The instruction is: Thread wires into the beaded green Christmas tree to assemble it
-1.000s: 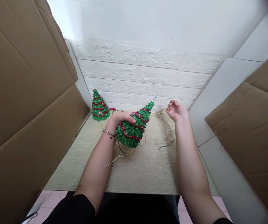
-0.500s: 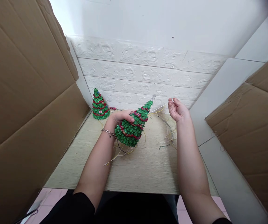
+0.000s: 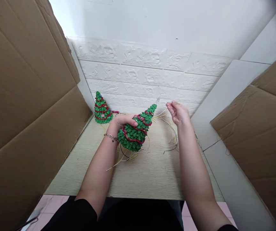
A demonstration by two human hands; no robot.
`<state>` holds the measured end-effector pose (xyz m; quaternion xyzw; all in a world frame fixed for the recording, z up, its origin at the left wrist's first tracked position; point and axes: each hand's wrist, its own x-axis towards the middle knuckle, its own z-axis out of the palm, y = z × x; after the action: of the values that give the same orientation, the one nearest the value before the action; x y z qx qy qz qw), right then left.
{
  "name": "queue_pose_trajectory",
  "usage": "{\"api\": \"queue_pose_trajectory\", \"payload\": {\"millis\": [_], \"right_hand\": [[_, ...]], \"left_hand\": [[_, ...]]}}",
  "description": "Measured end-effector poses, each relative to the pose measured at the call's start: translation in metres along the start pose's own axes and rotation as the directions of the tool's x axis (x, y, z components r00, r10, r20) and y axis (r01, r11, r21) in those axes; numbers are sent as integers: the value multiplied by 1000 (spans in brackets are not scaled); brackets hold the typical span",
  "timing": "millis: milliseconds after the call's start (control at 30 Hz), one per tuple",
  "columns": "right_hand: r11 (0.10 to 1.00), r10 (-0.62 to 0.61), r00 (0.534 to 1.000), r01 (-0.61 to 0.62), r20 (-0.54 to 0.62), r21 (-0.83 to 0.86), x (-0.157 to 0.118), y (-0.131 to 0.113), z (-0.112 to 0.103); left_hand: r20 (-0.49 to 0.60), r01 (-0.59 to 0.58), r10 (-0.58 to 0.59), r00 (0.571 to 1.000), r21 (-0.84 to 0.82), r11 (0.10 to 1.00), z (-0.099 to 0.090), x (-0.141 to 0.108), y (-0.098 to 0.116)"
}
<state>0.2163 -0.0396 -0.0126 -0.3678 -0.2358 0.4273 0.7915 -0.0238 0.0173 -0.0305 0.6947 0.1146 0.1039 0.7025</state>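
My left hand [image 3: 126, 120] is wrapped round a small green Christmas tree [image 3: 136, 134], trimmed with red garlands and tilted with its clear tip [image 3: 157, 101] up to the right. Its base is a little above the table. To the right of the tip, my right hand [image 3: 179, 113] is raised with its fingers pinched on a thin white wire [image 3: 162, 113], which runs back towards the upper part of the tree. Where the wire joins the tree is too fine to make out.
A second decorated Christmas tree [image 3: 101, 109] stands at the back left, beside a red stick-like piece [image 3: 115, 112]. Loose wires [image 3: 172, 128] lie on the wooden table [image 3: 147, 176]. Cardboard [image 3: 32, 112] walls the left, more cardboard [image 3: 260, 128] the right; a white brick-pattern wall [image 3: 133, 73] is behind.
My right hand has moved left, closer to the tree's tip, and the white wire now hangs slacker. My left hand and the tree are nearly still.
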Motion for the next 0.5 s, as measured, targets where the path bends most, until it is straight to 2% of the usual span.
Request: {"api": "queue_pose_trajectory", "payload": {"millis": [67,133,500], "right_hand": [[998,27,997,-31,-66,-63,-2,1,3],[994,-5,995,-6,-97,-109,-4,2,7],[968,-160,976,126,-146,-219,-6,6,12]], "left_hand": [[-5,-3,3,1000,6,1000,-1,0,-1],[3,-14,14,1000,6,1000,-1,1,-2],[22,-10,10,1000,-1,1000,1,2,-1]]}}
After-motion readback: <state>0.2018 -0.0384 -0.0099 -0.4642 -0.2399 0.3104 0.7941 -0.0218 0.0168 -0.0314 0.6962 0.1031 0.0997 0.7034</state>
